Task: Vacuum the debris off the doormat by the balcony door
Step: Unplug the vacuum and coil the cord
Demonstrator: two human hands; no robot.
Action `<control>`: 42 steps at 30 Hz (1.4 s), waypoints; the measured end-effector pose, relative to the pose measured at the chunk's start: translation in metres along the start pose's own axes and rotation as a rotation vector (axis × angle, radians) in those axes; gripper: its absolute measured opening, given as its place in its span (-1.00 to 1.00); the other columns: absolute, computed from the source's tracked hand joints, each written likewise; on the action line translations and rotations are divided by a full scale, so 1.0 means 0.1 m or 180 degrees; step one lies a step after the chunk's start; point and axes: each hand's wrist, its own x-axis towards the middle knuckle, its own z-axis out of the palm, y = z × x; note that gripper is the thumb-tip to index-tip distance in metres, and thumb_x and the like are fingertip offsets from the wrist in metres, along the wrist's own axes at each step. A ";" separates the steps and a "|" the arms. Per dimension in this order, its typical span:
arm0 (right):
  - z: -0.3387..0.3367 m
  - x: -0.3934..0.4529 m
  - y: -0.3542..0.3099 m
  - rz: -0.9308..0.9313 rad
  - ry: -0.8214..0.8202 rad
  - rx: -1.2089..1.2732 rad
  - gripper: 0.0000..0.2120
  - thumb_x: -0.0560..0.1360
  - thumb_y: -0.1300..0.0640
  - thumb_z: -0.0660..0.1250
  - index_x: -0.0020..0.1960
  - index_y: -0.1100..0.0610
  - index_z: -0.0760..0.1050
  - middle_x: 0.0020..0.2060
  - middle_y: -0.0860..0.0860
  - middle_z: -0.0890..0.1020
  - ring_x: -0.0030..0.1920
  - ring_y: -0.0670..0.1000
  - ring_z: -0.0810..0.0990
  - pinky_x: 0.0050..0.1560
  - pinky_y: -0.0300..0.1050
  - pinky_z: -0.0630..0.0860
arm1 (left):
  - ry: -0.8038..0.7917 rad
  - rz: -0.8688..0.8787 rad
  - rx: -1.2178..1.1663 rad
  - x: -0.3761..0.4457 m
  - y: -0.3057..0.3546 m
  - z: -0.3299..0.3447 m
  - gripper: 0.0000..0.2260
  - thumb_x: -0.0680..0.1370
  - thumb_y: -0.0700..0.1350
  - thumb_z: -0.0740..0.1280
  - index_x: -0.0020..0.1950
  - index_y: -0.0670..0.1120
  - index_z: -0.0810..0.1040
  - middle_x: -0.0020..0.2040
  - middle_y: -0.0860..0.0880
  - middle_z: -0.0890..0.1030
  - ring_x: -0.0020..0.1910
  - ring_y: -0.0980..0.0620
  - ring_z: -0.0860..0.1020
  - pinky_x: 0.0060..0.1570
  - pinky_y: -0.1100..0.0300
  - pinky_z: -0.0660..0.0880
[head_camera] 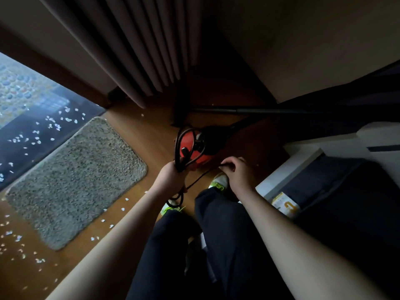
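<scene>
Two hands are out in front of me, both busy with the black cord (pixel 195 180) of the red vacuum cleaner (pixel 192 148). My left hand (pixel 171 177) is curled tight around a bundle of cord loops that rise up in front of the vacuum, and more cord hangs below my fist toward my left shoe (pixel 171 207). My right hand (pixel 236 172) sits just to the right, its fingertips pinching a single strand that runs slanting back to the left hand. Both forearms are bare and reach forward over my dark trousers. The only marking I can make out is a yellow label (pixel 285 205) on the dark bundle at my right, but its print is too blurred to read. The doormat (pixel 75 182) lies on the wooden floor (pixel 155 131) to the left, beside the balcony door glass (pixel 30 118), with white scraps of debris (pixel 54 124) scattered along its far and near sides. A curtain (pixel 134 50) hangs beyond the vacuum.
</scene>
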 end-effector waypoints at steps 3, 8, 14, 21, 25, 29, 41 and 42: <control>0.26 0.13 0.06 -0.0075 0.0193 0.0179 -0.91 0.49 0.20 0.40 -0.01 0.09 0.60 -0.01 -0.05 0.54 -0.04 -0.14 0.47 -0.16 -0.44 0.35 | -0.0006 -0.0167 0.0067 0.20 -0.31 0.41 -0.82 0.62 0.03 0.23 0.04 -0.03 0.56 -0.48 0.00 0.56 -0.45 -0.04 0.61 -0.29 0.13 0.52; 0.69 0.30 0.33 -0.0431 0.0068 -0.0073 -0.83 0.48 0.21 0.40 0.02 0.01 0.59 0.01 -0.12 0.58 0.07 -0.10 0.54 0.05 -0.14 0.53 | 0.0115 0.0017 0.0059 0.58 -0.84 0.82 -0.83 0.57 0.13 0.28 0.11 0.13 0.53 -0.33 0.07 0.57 -0.34 -0.08 0.61 -0.25 0.09 0.57; 0.69 0.75 0.65 -0.0313 -0.0433 -0.1075 -0.88 0.44 0.07 0.46 -0.02 -0.05 0.62 -0.03 -0.02 0.68 0.06 0.02 0.62 0.09 -0.04 0.56 | 0.0153 0.0338 0.1089 0.95 -0.97 0.87 -0.74 0.50 0.17 0.39 -0.31 0.08 0.52 -0.46 0.10 0.61 -0.55 0.23 0.53 -0.51 0.34 0.40; 0.45 0.81 0.78 0.0548 -0.0454 -0.1550 -0.52 0.58 -0.10 0.24 0.37 0.18 0.44 0.26 0.17 0.53 0.22 0.17 0.54 0.12 -0.01 0.51 | 0.0182 0.0688 0.1302 0.92 -0.93 0.85 -0.73 0.56 -0.07 0.29 -0.33 -0.02 0.60 -0.41 0.07 0.63 -0.36 0.17 0.57 -0.34 0.32 0.42; 0.51 0.71 0.65 0.0355 -0.0497 -0.1395 -0.50 0.60 -0.10 0.19 0.38 0.23 0.41 0.32 0.18 0.49 0.27 0.16 0.50 0.21 -0.03 0.48 | 0.0236 0.0576 0.0357 0.85 -1.10 0.98 -0.76 0.62 -0.08 0.26 -0.19 -0.10 0.61 -0.36 -0.02 0.69 -0.31 0.02 0.68 -0.13 0.10 0.62; 0.50 0.58 0.57 -0.0204 -0.0501 -0.0388 -0.63 0.63 -0.04 0.18 0.17 0.25 0.51 -0.01 0.16 0.66 -0.13 0.07 0.65 -0.16 -0.12 0.55 | 0.0719 0.0692 0.0034 0.92 -1.08 0.99 -0.85 0.57 -0.02 0.37 -0.08 -0.09 0.60 -0.25 -0.09 0.67 -0.22 -0.13 0.67 -0.06 -0.16 0.62; 0.55 0.51 0.41 -0.0633 -0.0948 0.1811 -0.66 0.65 0.00 0.11 -0.15 0.17 0.47 -0.22 0.11 0.65 -0.26 0.05 0.67 -0.02 0.02 0.63 | -0.0311 0.0649 -0.1034 0.84 -0.74 1.10 -0.81 0.51 -0.07 0.46 0.08 -0.09 0.61 -0.08 -0.12 0.68 -0.22 0.02 0.68 -0.21 0.19 0.64; 0.56 0.52 0.41 -0.0611 -0.1035 0.1976 -0.70 0.66 0.03 0.11 -0.11 0.18 0.48 -0.19 0.12 0.65 -0.22 0.05 0.68 -0.01 -0.02 0.64 | -0.0130 0.0494 -0.1091 0.87 -0.73 1.10 -0.88 0.55 -0.07 0.41 0.04 -0.08 0.60 -0.10 -0.10 0.68 -0.27 0.06 0.67 -0.26 0.22 0.63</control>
